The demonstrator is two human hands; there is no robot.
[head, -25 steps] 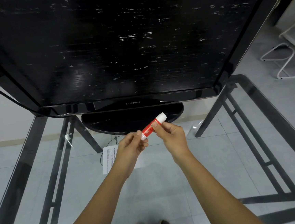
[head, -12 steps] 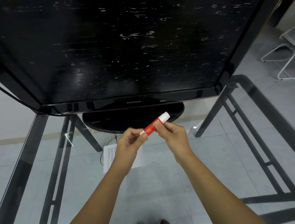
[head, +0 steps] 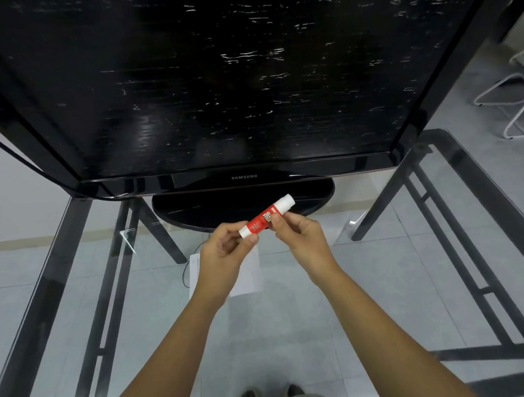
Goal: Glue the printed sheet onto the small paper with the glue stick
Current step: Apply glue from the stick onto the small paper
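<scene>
A red and white glue stick (head: 264, 217) is held in the air above the glass table, tilted up to the right. My left hand (head: 227, 252) pinches its lower white end. My right hand (head: 302, 236) grips the red body near the middle. The white cap end points up and right. Under my left hand a white printed sheet (head: 248, 275) lies flat on the glass, mostly hidden by my hand and forearm; a line of print shows along its left edge. I cannot make out a separate small paper.
A big black Samsung monitor (head: 237, 74) fills the back of the glass table (head: 388, 282), its oval stand (head: 192, 207) just behind my hands. Dark table frame bars run down both sides. A white metal chair frame (head: 518, 106) stands on the floor at right.
The glue stick and both hands have risen slightly and shifted a little to the right. My left fingers have moved along to the stick's lower end.
</scene>
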